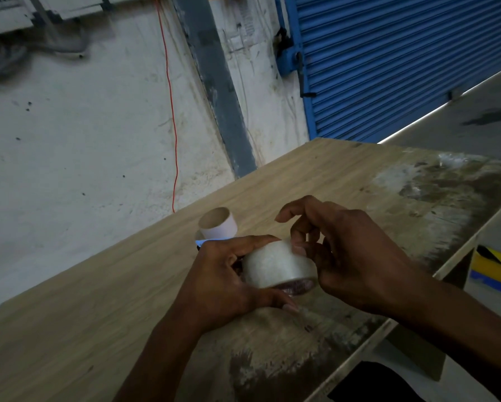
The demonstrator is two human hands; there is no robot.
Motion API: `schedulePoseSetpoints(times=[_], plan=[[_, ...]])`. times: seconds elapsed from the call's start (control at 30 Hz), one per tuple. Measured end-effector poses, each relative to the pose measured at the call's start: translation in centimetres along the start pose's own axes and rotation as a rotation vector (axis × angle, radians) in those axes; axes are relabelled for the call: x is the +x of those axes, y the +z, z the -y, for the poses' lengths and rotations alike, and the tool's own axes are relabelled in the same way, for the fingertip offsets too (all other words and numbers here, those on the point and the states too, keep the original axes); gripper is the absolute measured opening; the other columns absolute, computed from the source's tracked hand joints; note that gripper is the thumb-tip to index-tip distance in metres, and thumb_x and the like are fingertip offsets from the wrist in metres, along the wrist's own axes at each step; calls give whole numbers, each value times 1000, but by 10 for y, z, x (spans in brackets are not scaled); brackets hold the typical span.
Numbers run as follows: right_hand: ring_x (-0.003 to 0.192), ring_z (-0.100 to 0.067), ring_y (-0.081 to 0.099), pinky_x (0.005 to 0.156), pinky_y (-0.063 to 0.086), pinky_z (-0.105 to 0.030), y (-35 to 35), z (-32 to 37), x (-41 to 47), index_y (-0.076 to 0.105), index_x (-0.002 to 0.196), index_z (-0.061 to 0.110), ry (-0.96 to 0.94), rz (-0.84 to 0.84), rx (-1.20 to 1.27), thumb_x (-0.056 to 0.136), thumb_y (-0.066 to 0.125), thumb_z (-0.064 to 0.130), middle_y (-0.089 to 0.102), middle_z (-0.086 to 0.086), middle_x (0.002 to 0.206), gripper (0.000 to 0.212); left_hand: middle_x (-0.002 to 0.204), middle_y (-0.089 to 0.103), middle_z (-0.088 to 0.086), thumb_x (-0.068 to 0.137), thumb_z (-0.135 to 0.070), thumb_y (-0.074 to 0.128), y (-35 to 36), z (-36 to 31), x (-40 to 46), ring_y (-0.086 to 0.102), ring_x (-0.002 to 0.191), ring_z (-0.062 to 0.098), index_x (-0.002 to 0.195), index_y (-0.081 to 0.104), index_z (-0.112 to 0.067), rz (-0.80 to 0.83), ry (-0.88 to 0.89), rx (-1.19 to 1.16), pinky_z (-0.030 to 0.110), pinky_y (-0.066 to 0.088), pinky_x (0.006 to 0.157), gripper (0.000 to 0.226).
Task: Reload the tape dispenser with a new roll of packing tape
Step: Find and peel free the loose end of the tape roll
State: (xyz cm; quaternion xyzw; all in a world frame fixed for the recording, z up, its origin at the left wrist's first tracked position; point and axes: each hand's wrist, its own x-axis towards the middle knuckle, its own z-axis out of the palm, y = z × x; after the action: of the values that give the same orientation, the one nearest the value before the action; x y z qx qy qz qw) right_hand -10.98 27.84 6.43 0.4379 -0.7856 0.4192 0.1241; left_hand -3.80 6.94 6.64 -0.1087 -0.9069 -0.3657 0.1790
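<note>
Plainly, both hands (287, 265) clamped round unlabelled clear tape roll (278, 265) (no readable writing).

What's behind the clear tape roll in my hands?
Behind the clear tape roll, an empty cardboard core stands on the wooden table. A blue object is mostly covered by the left hand.

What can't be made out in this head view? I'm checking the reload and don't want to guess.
- Tape dispenser: only a blue sliver shows behind the left hand, which hides the rest.
- Loose end of the tape roll: not visible; the right hand fingertips cover the top edge.
- Roll's core: the lower opening is blurred and partly hidden by the left hand.
- Empty core: its base is hidden by the left hand.
</note>
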Motion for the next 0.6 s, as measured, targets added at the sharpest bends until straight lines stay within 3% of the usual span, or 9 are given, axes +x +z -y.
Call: schedulePoseSetpoints(times=[0.1, 0.2, 0.33, 0.5, 0.6], plan=[[91, -4, 56, 61, 56, -40, 0, 0, -2, 44, 132, 45, -23, -28, -45, 74, 56, 40, 60, 22, 90, 59, 113, 76, -19, 50, -27, 102, 0, 3, 1, 70, 110, 1, 117, 74, -32, 10, -17, -16, 29, 60, 92, 73], [88, -4, 57, 62, 58, -39, -1, 1, -4, 30, 146, 49, -3, -31, -127, 81, 68, 22, 61, 24, 92, 79, 113, 77, -12, 52, -26, 103, 2, 8, 2, 71, 111, 8, 118, 75, -26, 31, -36, -8, 39, 60, 94, 71], [78, -2, 41, 52, 54, -39, 7, 5, -12, 14, 157, 46, 28, 1, -279, 69, 62, 42, 54, 24, 91, 100, 113, 76, -10, 54, -29, 103, 7, 10, 1, 71, 111, 13, 117, 76, -23, 19, -42, 10, 44, 60, 92, 69], [78, 1, 22, 41, 38, -27, 17, 4, -16, 29, 155, 31, 9, -45, -333, 59, 42, 53, 44, 23, 92, 99, 110, 77, -9, 53, -28, 104, 8, 10, 2, 72, 108, 13, 114, 77, -23, 21, -33, 8, 43, 61, 90, 67], [84, -5, 37, 44, 31, -23, 19, 5, -13, 32, 146, 31, -13, -17, -307, 58, 41, 50, 50, 19, 97, 91, 109, 77, -9, 55, -26, 103, 9, 10, 2, 72, 107, 12, 114, 77, -23, 18, -49, 10, 43, 61, 90, 64]])
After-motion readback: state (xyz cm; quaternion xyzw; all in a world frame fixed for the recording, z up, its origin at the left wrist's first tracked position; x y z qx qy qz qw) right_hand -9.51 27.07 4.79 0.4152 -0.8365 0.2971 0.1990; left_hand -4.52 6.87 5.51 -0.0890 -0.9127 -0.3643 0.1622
